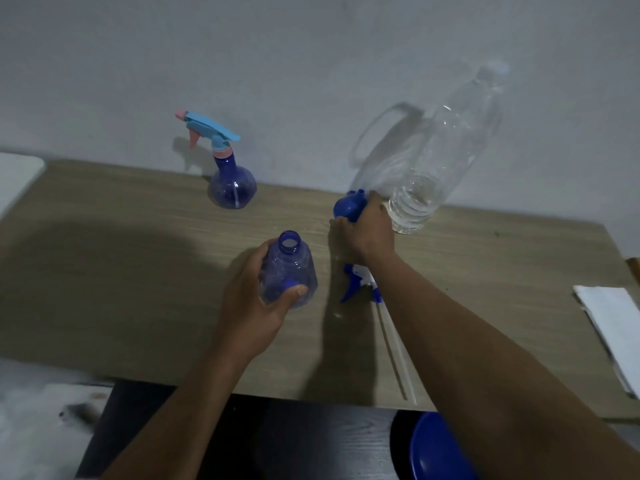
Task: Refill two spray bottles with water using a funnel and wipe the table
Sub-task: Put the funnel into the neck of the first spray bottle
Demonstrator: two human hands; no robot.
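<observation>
My left hand (254, 299) grips an uncapped blue spray bottle (289, 271) standing on the wooden table (138, 271), its mouth open upward. My right hand (367, 230) closes on a blue funnel (348, 204) lying on the table just beyond that bottle. Under my right forearm lies the removed blue-and-white trigger head (353, 282) with its long white tube (398, 355). A second blue spray bottle (232, 188) with a light-blue and pink trigger stands at the back by the wall. A large clear water bottle (436, 168), holding a little water, stands right of the funnel.
A folded white cloth or paper (613, 327) lies at the table's right edge. A white object (17, 178) sits at the far left. A blue round stool or lid (440, 448) is below the table's front edge. The wall runs close behind the table.
</observation>
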